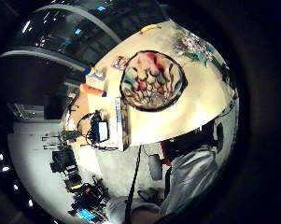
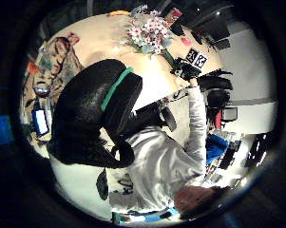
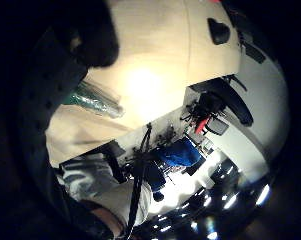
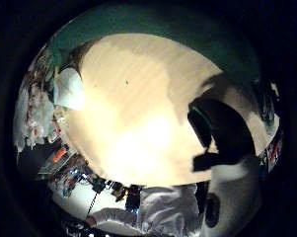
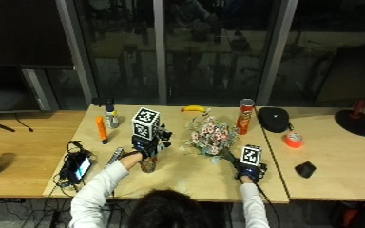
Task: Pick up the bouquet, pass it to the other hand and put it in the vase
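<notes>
The right hand (image 5: 248, 171) grips the bouquet (image 5: 212, 135) by its stem, low over the worktop (image 5: 188, 178). The left hand (image 5: 146, 146) hovers above the vase (image 5: 148, 164), fingers relaxed, holding nothing.

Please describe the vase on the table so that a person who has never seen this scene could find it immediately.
Start from the light wooden table and find the bouquet of pale flowers near its middle. To the left of it, under the left hand, stands the vase. It is a short, brownish patterned pot, unlike the tall orange bottle further left and the red can behind the bouquet.
</notes>
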Motion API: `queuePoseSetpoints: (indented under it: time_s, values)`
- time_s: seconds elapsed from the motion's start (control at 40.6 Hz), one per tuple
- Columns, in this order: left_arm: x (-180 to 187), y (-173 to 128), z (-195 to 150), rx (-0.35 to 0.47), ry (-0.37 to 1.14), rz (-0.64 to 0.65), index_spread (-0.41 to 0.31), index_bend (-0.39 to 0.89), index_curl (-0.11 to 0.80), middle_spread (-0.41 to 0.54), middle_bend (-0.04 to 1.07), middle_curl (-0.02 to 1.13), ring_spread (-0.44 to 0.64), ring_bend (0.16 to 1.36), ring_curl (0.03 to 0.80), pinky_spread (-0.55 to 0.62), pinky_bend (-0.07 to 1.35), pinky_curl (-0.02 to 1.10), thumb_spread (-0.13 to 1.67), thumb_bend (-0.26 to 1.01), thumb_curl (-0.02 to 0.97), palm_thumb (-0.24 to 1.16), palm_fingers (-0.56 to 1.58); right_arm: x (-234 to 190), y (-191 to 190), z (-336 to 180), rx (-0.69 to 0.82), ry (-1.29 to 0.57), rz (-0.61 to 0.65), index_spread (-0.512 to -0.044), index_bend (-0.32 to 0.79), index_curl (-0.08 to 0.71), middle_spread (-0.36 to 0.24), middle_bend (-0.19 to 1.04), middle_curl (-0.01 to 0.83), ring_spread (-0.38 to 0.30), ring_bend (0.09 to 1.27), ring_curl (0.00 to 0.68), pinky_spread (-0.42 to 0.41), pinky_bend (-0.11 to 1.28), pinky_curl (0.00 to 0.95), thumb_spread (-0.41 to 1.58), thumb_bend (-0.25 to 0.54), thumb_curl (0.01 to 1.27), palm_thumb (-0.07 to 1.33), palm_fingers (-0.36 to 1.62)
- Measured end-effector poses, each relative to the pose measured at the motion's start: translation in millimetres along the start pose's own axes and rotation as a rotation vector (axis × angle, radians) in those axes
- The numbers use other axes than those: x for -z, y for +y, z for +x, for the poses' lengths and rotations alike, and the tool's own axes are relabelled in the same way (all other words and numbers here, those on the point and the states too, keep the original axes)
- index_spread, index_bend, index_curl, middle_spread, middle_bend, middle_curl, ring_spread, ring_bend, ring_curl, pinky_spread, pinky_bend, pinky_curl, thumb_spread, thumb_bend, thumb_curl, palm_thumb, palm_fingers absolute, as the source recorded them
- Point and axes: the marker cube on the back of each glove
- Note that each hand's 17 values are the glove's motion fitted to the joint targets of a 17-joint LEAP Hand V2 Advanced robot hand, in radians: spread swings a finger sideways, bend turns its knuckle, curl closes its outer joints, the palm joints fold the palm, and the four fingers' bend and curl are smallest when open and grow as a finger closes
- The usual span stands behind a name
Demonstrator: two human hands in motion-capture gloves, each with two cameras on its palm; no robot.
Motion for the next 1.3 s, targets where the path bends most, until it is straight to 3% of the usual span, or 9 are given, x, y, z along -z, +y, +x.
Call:
queuePoseSetpoints:
  time_s: [0.148,0.344,0.467,0.566,0.64,0.713,0.836,1.058,1.304]
  values:
    - [5.7,7.5,-3.6,0.015,0.004,0.003,0.058,0.17,0.359,0.280,0.18,0.26,0.42,0.46,0.233,0.39,0.29,0.31,1.18,-0.02,0.243,0.18,0.24,-2.6,10.8,-11.2,-0.021,0.058,-0.015,-0.232,0.21,0.133,-0.066,0.46,0.421,-0.107,0.69,0.333,0.034,0.75,0.322,1.10,0.025,0.38,0.79,0.68]
    - [7.4,16.2,-5.7,0.029,-0.013,-0.014,0.058,0.17,0.361,0.277,0.17,0.27,0.42,0.45,0.238,0.39,0.29,0.32,1.18,-0.02,0.248,0.18,0.24,0.1,15.1,-23.5,-0.011,0.115,-0.035,-0.238,0.24,0.228,-0.117,0.45,0.446,-0.181,0.58,0.329,-0.076,0.63,0.305,1.16,0.081,0.38,0.94,0.90]
    - [6.2,21.9,-13.8,0.066,-0.019,-0.067,0.051,0.17,0.361,0.271,0.18,0.27,0.42,0.45,0.242,0.39,0.29,0.33,1.18,-0.02,0.250,0.18,0.25,2.5,4.1,-22.2,0.033,0.090,0.037,-0.246,0.09,0.218,-0.169,0.46,0.466,-0.231,0.75,0.390,-0.228,0.62,0.315,1.16,0.113,0.42,1.02,1.21]
    - [5.9,20.7,-19.6,0.084,-0.009,-0.063,0.044,0.17,0.361,0.269,0.17,0.28,0.42,0.45,0.244,0.39,0.29,0.33,1.18,-0.02,0.250,0.17,0.25,1.0,-2.8,-12.4,-0.003,0.065,0.016,-0.247,0.09,0.222,-0.181,0.49,0.491,-0.230,0.82,0.435,-0.268,0.64,0.344,1.12,0.089,0.44,1.03,1.27]
    - [6.1,18.6,-21.3,0.089,0.013,-0.065,0.041,0.16,0.360,0.268,0.18,0.28,0.41,0.46,0.248,0.38,0.29,0.33,1.18,-0.02,0.250,0.17,0.25,4.1,-5.6,-5.4,-0.036,0.058,0.162,-0.244,0.12,0.231,-0.182,0.55,0.522,-0.216,0.88,0.468,-0.262,0.68,0.371,1.16,0.100,0.43,1.05,1.34]
    - [6.0,16.1,-21.0,0.090,0.048,-0.076,0.037,0.16,0.356,0.267,0.18,0.28,0.41,0.46,0.250,0.38,0.30,0.34,1.18,-0.02,0.250,0.17,0.26,9.5,-7.0,-2.0,-0.044,0.036,0.399,-0.239,0.32,0.302,-0.180,0.68,0.568,-0.208,0.90,0.487,-0.255,0.66,0.383,1.10,-0.001,0.39,0.93,1.54]
    - [7.1,13.0,-17.2,0.073,0.098,-0.090,0.030,0.17,0.357,0.259,0.18,0.29,0.40,0.46,0.252,0.37,0.30,0.34,1.18,-0.02,0.250,0.17,0.27,19.7,-21.4,-10.7,-0.011,-0.185,0.599,-0.229,0.45,0.372,-0.173,0.76,0.604,-0.198,0.95,0.519,-0.248,0.69,0.415,1.09,-0.020,0.37,0.89,1.51]
    - [17.5,4.7,-2.2,0.024,0.247,-0.050,0.021,0.17,0.360,0.242,0.19,0.30,0.39,0.45,0.254,0.35,0.29,0.34,1.18,-0.02,0.251,0.17,0.32,70.7,-1.7,-57.6,0.301,-0.774,0.524,-0.213,0.53,0.458,-0.159,0.85,0.641,-0.187,1.02,0.558,-0.233,0.76,0.467,1.06,0.021,0.41,1.01,1.43]
    - [36.6,-29.7,21.2,-0.025,0.603,0.129,0.030,0.17,0.369,0.202,0.19,0.32,0.34,0.43,0.257,0.31,0.26,0.34,1.19,-0.01,0.264,0.22,0.39,160.7,44.6,-100.9,0.448,-1.096,0.669,-0.206,0.51,0.501,-0.150,0.89,0.660,-0.177,1.07,0.582,-0.223,0.82,0.509,0.97,-0.006,0.48,1.06,1.38]
